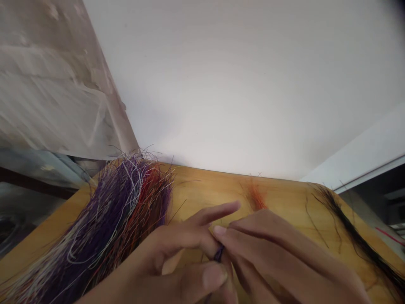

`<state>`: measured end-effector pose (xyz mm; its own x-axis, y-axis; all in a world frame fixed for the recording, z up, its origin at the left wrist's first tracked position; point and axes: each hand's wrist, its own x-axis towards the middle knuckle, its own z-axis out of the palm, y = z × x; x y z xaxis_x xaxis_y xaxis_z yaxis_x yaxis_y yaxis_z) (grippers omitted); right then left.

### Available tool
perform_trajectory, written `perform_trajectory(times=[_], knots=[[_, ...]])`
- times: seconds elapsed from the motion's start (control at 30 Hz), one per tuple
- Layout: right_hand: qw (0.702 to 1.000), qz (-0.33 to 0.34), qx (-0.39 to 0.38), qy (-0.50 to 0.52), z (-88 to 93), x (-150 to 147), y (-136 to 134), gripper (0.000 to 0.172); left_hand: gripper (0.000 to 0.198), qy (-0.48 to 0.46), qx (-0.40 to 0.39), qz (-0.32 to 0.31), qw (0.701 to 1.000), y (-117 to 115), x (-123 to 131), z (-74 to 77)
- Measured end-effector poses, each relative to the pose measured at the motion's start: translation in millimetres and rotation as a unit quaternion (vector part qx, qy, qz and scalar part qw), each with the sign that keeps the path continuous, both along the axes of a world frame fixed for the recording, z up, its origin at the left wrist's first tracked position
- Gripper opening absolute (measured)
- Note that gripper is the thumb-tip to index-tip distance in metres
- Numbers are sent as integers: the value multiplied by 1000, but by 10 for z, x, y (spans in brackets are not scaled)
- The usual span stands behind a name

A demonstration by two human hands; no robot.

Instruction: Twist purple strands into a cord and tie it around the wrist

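Note:
My left hand (177, 249) and my right hand (272, 249) meet low in the middle of the view, over a wooden table (209, 185). Their fingertips pinch a small dark purple bit of strand (218, 252) between them. The left index finger points out to the right, while the thumb presses in from below. Just left of my left hand lies a thick bundle of purple, white and red strands (117, 223), fanning toward the table's far edge.
A small tuft of orange strands (256, 197) lies on the wood beyond my hands. A long black strand bundle (354, 236) runs along the table's right side. A white wall stands behind, with crumpled sheeting (53, 80) at the left.

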<state>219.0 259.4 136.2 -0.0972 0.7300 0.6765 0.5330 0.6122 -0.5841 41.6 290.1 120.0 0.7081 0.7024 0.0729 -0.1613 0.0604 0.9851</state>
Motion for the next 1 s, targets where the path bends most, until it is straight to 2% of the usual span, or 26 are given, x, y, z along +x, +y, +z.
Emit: perform_trajectory(times=[0.1, 0.2, 0.4, 0.53, 0.63, 0.73, 0.87, 1.0], knots=[[1000, 0, -2, 27, -18, 34, 2, 24, 17, 6, 2, 20, 1000, 9, 70, 52], [998, 12, -60, 31, 23, 78, -10, 25, 10, 18, 10, 36, 999, 11, 75, 33], [988, 22, -150, 36, 90, 87, -18, 23, 11, 64, 114, 41, 991, 14, -5, -40], [989, 5, -148, 15, 70, 57, -30, 20, 24, 75, 78, 23, 994, -13, -54, -78], [995, 3, -100, 25, 35, 40, -37, 21, 16, 41, 71, 49, 995, -53, -20, -15], [995, 12, -94, 39, 30, 24, -35, 23, 15, 29, 50, 90, 994, -100, 28, 65], [988, 15, -131, 80, 62, 9, -34, 23, 12, 60, 28, 79, 995, -125, -1, 67], [991, 4, -115, 72, 54, 24, -49, 18, 9, 64, -3, 85, 994, -118, -50, 42]])
